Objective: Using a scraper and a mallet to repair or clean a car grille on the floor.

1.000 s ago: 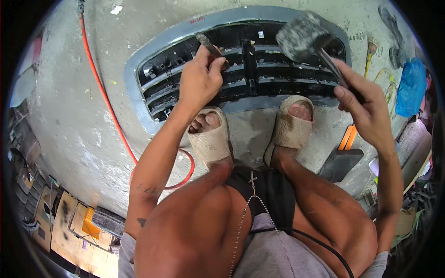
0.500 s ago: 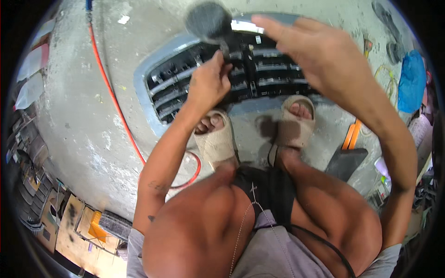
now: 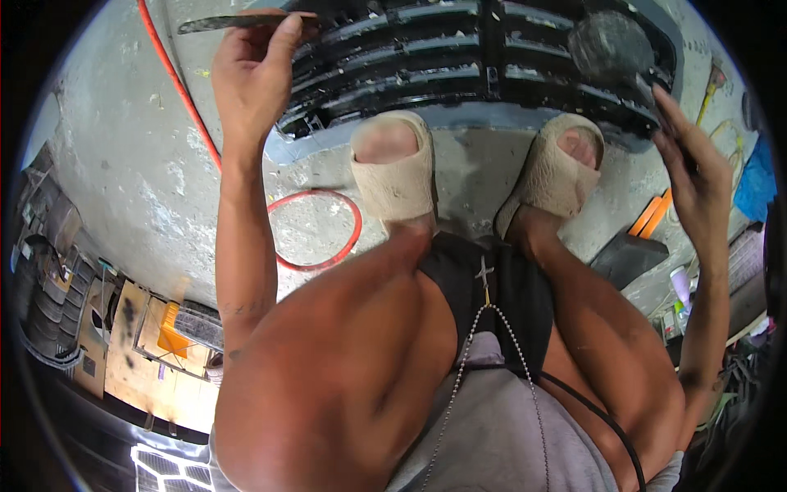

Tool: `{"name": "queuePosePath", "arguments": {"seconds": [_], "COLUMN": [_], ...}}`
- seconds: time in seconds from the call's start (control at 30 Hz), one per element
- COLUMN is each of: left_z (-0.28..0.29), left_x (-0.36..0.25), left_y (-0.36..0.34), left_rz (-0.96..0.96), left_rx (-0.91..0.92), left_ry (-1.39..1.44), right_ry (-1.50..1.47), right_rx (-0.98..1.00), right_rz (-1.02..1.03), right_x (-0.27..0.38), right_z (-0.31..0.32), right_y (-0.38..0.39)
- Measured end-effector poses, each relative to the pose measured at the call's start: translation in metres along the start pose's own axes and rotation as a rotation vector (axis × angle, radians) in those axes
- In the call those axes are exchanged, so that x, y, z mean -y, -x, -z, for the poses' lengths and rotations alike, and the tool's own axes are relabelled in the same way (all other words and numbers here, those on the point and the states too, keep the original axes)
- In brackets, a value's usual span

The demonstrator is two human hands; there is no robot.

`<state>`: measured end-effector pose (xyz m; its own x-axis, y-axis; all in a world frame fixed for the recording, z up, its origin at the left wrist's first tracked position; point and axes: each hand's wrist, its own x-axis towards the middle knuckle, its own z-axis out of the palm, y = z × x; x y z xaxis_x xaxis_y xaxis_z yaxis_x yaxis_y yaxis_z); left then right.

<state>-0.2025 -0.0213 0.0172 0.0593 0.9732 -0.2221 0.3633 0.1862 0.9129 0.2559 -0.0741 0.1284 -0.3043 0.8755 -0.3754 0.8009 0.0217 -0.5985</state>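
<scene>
The left hand [image 3: 256, 78] pinches a flat dark tool [image 3: 220, 24] at upper left, the right hand [image 3: 695, 160] loosely grips a mallet [image 3: 611, 47] at upper right, seemingly readying; striking the top-edge grille [image 3: 492, 57] would call for seating the tool.

You have a well-lit concrete floor [image 3: 147, 180], white hexagonal glare [image 3: 172, 461] lower left, blurred left toes [image 3: 385, 143] and blackened edges.

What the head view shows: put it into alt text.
A person's left hand holds a dark flat tool and the right hand a round-headed mallet, by a black slatted panel on a worn floor. Two beige slippers stand beside it; a red hose lies left.
</scene>
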Motion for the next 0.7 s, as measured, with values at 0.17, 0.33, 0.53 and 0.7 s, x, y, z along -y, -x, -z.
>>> {"name": "queuePosePath", "arguments": {"seconds": [0.17, 0.33, 0.53, 0.7], "left_z": [0.019, 0.060, 0.063, 0.042], "left_x": [-0.005, 0.005, 0.002, -0.013], "left_y": [-0.003, -0.014, -0.013, -0.018], "left_rz": [0.059, 0.079, 0.141, 0.196], "left_rx": [-0.103, -0.140, -0.159, -0.224], "left_ry": [0.063, 0.412, 0.292, 0.346], "right_ry": [-0.022, -0.069, -0.074, -0.119], "right_rx": [0.085, 0.120, 0.197, 0.180], "right_rz": [-0.227, -0.265, -0.335, -0.329], "right_x": [-0.015, -0.029, -0.051, -0.059], "right_z": [-0.009, -0.016, -0.014, -0.021], "right_y": [0.015, 0.013, 0.016, 0.021]}}
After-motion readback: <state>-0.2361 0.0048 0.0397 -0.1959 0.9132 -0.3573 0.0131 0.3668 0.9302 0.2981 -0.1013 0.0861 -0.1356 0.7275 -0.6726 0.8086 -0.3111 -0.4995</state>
